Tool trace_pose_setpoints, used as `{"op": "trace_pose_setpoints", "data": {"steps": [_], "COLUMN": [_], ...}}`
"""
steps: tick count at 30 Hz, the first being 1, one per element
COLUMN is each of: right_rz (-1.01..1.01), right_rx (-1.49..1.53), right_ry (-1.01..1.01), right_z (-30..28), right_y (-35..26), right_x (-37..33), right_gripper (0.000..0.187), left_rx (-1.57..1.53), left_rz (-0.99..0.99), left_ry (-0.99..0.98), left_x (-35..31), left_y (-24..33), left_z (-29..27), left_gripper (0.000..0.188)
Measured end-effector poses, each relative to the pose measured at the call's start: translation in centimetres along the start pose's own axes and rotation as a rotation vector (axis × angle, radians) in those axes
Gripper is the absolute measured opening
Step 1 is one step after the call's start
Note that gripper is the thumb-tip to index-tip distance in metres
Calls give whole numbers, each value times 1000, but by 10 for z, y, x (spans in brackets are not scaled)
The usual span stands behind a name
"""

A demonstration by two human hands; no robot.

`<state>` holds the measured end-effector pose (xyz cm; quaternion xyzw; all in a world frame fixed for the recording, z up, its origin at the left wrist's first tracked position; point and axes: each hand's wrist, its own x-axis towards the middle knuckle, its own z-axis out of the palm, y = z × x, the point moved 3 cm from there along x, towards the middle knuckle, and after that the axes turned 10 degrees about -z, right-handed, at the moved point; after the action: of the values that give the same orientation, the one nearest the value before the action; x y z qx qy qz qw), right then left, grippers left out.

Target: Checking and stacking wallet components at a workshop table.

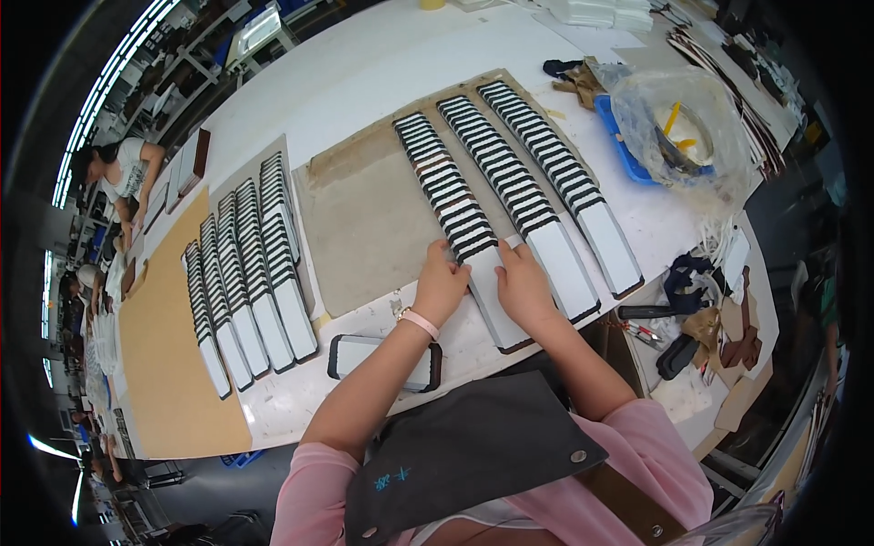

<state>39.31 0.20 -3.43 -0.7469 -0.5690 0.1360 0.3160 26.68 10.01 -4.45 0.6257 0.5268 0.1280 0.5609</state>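
In front of me several white panels with black edges overlap in a long row [446, 191], like fanned cards. My left hand [442, 289] grips the left edge of the nearest white panel [492, 308] in that row, fingers bent around its side. On the opposite edge, my right hand [526, 287] pinches the same panel, thumb on top; some fingertips are hidden. Just to the right lie a second overlapping row [510, 173] and a third row [555, 155], each ending in a whole panel.
The rows rest on a grey-brown board [350, 209]. More overlapping rows [241, 273] stand to the left, by a tan sheet [155, 364]. A loose panel [378, 357] lies near my left forearm. A blue tray [624, 141] with a plastic bag sits far right; another person [127, 173] works far left.
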Motion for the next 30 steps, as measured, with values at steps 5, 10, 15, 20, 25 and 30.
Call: {"op": "trace_pose_setpoints", "data": {"steps": [5, 10, 15, 20, 25, 30], "right_rz": [-44, -41, -158, -192, -210, -216], "right_rx": [-12, -112, -190, -250, -363, -442], "right_ry": [25, 1, 101, 103, 88, 96], "right_z": [0, 2, 0, 4, 15, 17], "right_y": [0, -2, -17, -34, -29, -27], "right_x": [2, 0, -15, -24, -28, -30], "right_gripper": [46, 47, 66, 81, 79, 75], "left_rx": [-3, 190, 365, 393, 323, 134], "left_rz": [-21, -6, 54, 135, 140, 145], "left_ry": [-5, 27, 78, 57, 47, 208], "left_x": [1, 1, -9, -9, -40, -85], "left_y": [2, 4, 7, -9, 9, -13], "left_z": [-1, -5, -7, -3, -33, -115], "left_gripper": [61, 61, 60, 61, 57, 39]}}
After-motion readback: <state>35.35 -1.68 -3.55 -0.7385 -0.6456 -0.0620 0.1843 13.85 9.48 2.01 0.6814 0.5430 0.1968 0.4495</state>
